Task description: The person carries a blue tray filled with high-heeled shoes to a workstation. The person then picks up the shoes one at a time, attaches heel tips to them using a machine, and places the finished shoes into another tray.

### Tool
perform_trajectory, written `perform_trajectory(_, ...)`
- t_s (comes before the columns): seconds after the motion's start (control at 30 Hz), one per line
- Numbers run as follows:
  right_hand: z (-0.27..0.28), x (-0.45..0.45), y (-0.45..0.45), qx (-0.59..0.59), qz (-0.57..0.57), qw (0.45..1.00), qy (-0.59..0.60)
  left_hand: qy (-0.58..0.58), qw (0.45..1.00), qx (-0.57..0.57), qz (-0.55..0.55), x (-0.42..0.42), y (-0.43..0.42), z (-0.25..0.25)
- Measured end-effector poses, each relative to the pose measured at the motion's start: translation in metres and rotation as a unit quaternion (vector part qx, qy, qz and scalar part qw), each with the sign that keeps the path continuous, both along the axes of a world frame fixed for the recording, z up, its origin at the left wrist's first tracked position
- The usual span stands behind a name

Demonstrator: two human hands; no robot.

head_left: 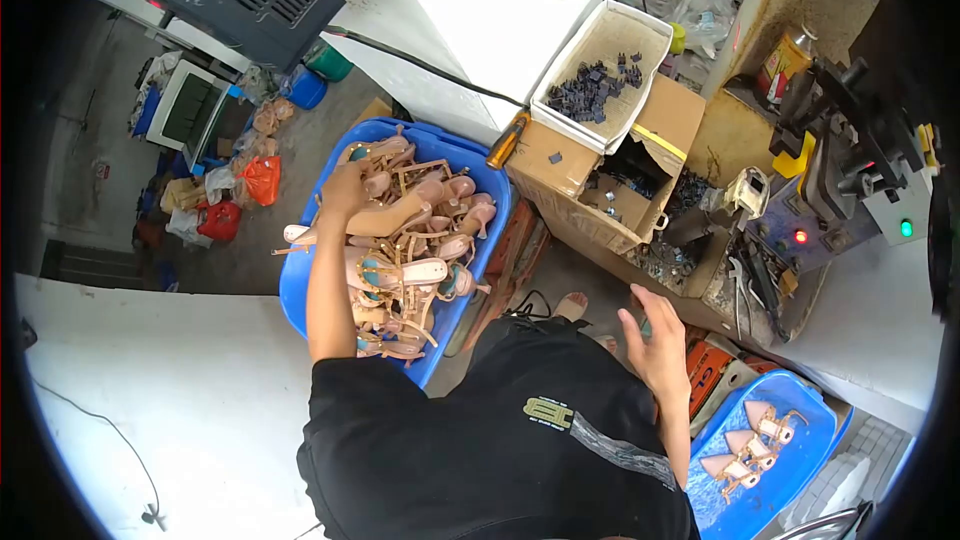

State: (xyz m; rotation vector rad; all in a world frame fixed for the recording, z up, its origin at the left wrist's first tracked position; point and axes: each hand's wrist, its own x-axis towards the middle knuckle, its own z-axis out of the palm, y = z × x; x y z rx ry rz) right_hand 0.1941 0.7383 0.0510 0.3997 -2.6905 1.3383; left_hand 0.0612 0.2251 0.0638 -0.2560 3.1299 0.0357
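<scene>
My left hand reaches into a blue bin heaped with tan heeled sandals. It rests on the sandals at the bin's upper left; its fingers are mostly hidden, so I cannot tell whether it grips one. One pale sandal sole pokes out past the bin's left rim beneath my forearm. My right hand hovers over the floor gap before the workbench, thumb and fingers apart, holding nothing. Below it at the right, a second blue bin holds several sandals with pointed toes, laid in a row.
A white box lid of small dark parts sits on a cardboard box. An orange-handled screwdriver lies beside it. At right stands a machine with red and green lights; pliers and wrenches are near it. Bags lie on the left floor.
</scene>
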Motion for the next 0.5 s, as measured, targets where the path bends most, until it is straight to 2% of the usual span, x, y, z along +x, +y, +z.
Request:
perform_trajectory(0.03, -0.001, 0.001, -0.001, -0.013, -0.003, 1.0, -0.017, -0.001, 0.998, -0.015, 0.055, -0.011, -0.017, -0.018)
perform_trajectory(0.13, -0.009, 0.01, 0.001, -0.029, -0.014, 0.997, -0.065, -0.139, 0.989, 0.006, -0.041, -0.033, -0.083, -0.077)
perform_trajectory(0.23, -0.027, 0.014, 0.01, -0.009, -0.028, 0.996, -0.09, -0.195, 0.974, 0.046, -0.103, -0.057, -0.099, -0.089)
perform_trajectory(0.33, -0.037, 0.018, 0.014, 0.022, -0.033, 0.995, -0.096, -0.228, 0.969, 0.046, -0.079, -0.064, -0.048, -0.048)
perform_trajectory(0.43, -0.041, 0.019, 0.011, 0.011, -0.031, 0.994, -0.108, -0.254, 0.954, -0.032, -0.157, -0.063, -0.061, -0.069)
perform_trajectory(0.5, -0.046, 0.02, 0.008, 0.0, -0.027, 0.994, -0.105, -0.226, 0.964, -0.079, -0.113, -0.063, -0.066, -0.077)
